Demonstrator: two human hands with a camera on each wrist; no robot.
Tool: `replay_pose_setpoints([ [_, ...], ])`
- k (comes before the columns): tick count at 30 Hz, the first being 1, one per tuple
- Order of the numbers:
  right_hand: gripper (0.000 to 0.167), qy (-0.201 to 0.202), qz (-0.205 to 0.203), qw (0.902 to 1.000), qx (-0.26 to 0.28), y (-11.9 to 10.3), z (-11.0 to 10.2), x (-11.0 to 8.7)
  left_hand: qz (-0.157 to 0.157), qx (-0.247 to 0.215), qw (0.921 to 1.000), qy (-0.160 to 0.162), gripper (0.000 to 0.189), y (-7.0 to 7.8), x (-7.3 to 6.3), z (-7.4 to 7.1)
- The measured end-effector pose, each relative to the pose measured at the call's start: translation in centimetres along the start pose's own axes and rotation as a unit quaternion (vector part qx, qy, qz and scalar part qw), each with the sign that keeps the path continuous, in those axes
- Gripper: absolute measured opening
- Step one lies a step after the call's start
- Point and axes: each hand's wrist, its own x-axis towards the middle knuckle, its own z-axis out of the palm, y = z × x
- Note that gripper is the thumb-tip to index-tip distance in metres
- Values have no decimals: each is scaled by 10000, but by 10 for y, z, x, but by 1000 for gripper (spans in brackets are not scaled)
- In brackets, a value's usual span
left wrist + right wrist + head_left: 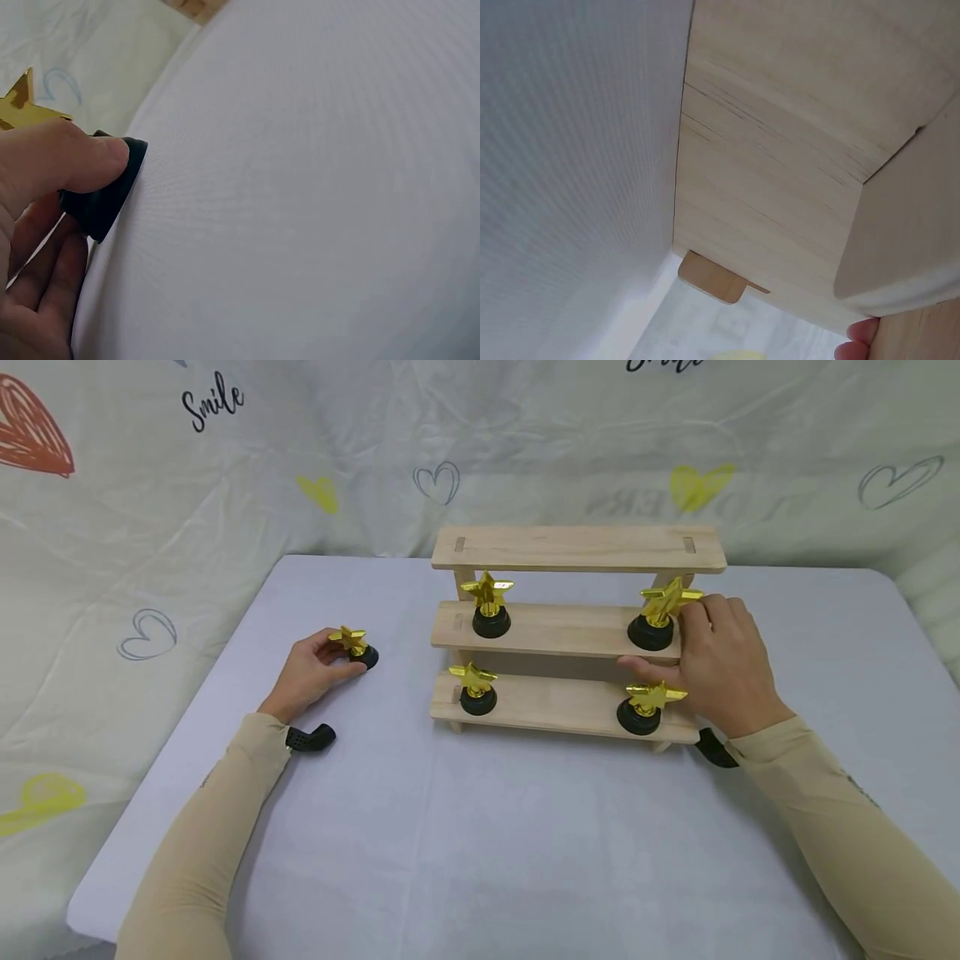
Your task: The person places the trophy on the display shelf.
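Note:
My left hand (303, 672) pinches a small trophy, a gold star (349, 639) on a round black base (105, 187), with the thumb on the base. The base is right at the white tabletop, left of a three-tier wooden display rack (555, 693). At the rack's right end, my right hand (723, 660) grips the middle shelf, thumb along the front edge. Two fingertips (859, 334) show at the wood's edge in the right wrist view. Similar trophies stand at the left (491, 618) and right (651, 631) of the middle shelf; two more, left (477, 697) and right (640, 714), are on the bottom shelf.
The top shelf (577, 547) bears no trophy. Behind the white table (420, 843) hangs a pale cloth (525, 435) printed with hearts and words. A black strap part (311, 739) sticks out from the left wrist, and another (716, 749) from the right, close to the rack.

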Motion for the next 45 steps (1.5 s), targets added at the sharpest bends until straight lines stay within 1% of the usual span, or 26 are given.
replay_pose_setpoints([
  [4, 95, -25, 4, 10000, 10, 0, -1, 1, -18, 107, 9999, 50, 50, 2, 0, 0],
  [8, 96, -92, 25, 10000, -3, 0, -2, 2, -98, 85, 9997, 196, 50, 4, 0, 1],
  [11, 97, -140, 30, 9999, -28, 0, -3, 1, -39, -128, 9994, 313, 48, 5, 0, 2],
  [15, 98, -157, 55, 9999, -9, -1, -3, 1, 163, -364, 9984, 407, 43, 8, 0, 3],
  [20, 100, -61, 44, 10000, 25, 0, -3, 1, 237, -394, 9978, 468, 43, 18, -1, 5],
  [22, 100, -47, 10, 10000, 19, 0, -3, 1, 222, -331, 9980, 489, 44, 22, -1, 5],
  [25, 99, -27, -35, 10000, 0, 0, -3, 1, 281, -260, 9979, 530, 43, 27, -1, 4],
  [27, 99, -22, -61, 10000, -30, 0, -3, 1, 366, -251, 9974, 572, 42, 32, -1, 3],
  [31, 100, -78, -59, 9999, -112, 1, -2, 0, 550, -404, 9956, 647, 39, 41, -1, 1],
  [35, 99, -112, -30, 9998, -152, 1, -3, -1, 746, -404, 9940, 695, 39, 52, -3, -1],
  [41, 98, 80, -117, 9998, -129, 2, -3, -1, 996, -454, 9916, 692, 39, 65, -4, -4],
  [45, 97, 177, -163, 9997, -101, 2, -2, -1, 1089, -487, 9905, 678, 39, 75, -4, -5],
])
